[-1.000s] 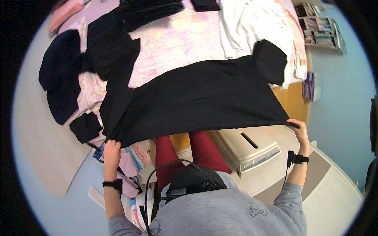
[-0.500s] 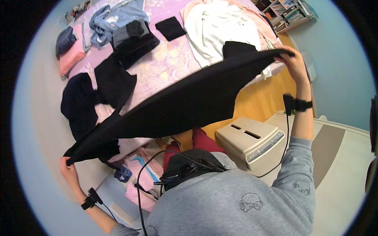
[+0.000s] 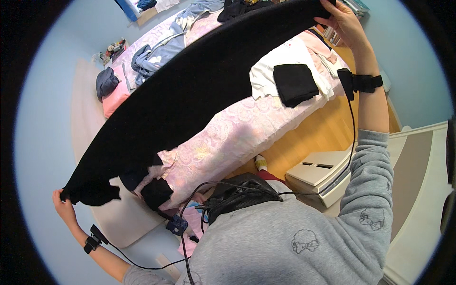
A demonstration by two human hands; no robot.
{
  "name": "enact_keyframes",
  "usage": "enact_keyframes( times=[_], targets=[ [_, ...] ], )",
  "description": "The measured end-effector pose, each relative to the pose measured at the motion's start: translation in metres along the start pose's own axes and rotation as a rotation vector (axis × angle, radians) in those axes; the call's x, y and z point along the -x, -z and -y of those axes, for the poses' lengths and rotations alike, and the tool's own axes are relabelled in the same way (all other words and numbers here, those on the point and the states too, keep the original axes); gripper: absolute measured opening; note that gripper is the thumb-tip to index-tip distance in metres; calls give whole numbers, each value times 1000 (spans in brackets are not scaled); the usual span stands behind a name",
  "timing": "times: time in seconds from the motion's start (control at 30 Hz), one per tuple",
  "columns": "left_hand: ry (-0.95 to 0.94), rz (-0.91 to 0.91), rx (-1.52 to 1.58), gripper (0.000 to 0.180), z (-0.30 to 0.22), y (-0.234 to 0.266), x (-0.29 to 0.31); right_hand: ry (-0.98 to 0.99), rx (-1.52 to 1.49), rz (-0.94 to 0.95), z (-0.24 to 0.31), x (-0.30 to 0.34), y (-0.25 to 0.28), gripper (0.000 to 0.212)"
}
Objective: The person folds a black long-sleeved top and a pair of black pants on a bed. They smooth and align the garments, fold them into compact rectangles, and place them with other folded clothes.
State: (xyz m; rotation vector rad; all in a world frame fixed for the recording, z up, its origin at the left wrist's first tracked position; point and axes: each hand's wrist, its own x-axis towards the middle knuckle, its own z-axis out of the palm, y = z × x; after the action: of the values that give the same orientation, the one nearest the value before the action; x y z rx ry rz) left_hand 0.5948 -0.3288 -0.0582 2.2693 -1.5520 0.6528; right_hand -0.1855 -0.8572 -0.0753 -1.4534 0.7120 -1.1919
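A long black cloth garment is stretched taut in the air across the bed, one end in each hand. Its exact kind does not show. At the lower left, my left hand pinches one end of it. High at the far right, my right hand grips the other end between thumb and fingers. Below the right hand, a folded black garment lies on a white top. Dark clothes lie near the bed's left end, partly covered by the stretched garment.
The bed has a pink floral cover. Blue clothing and a pink folded item lie on its far left. A beige appliance stands at the right. Pink clothes lie low at the left. A black cable hangs from my right wrist.
Both hands have stayed shut on the black garment. My right hand has risen farther away, my left hand moved slightly left, and the garment is now spread higher across the bed.
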Motion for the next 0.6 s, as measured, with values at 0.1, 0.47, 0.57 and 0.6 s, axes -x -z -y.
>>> enact_keyframes(
  times=[0.1, 0.47, 0.57, 0.6],
  targets=[
    [99, -3, -27, 15, 10, 1, 0, 117, -82, 22, 22, 10, -11, 23],
    [65, 32, 59, 14, 2, -36, 17, 63, 168, 118, -18, 3, -20, 23],
    [149, 106, 48, 17, 1, -53, 21, 61, -10, 105, -35, 5, -41, 23],
    [157, 104, 53, 19, -1, -55, 22, 30, -71, 27, -37, 5, -44, 23]
  ],
)
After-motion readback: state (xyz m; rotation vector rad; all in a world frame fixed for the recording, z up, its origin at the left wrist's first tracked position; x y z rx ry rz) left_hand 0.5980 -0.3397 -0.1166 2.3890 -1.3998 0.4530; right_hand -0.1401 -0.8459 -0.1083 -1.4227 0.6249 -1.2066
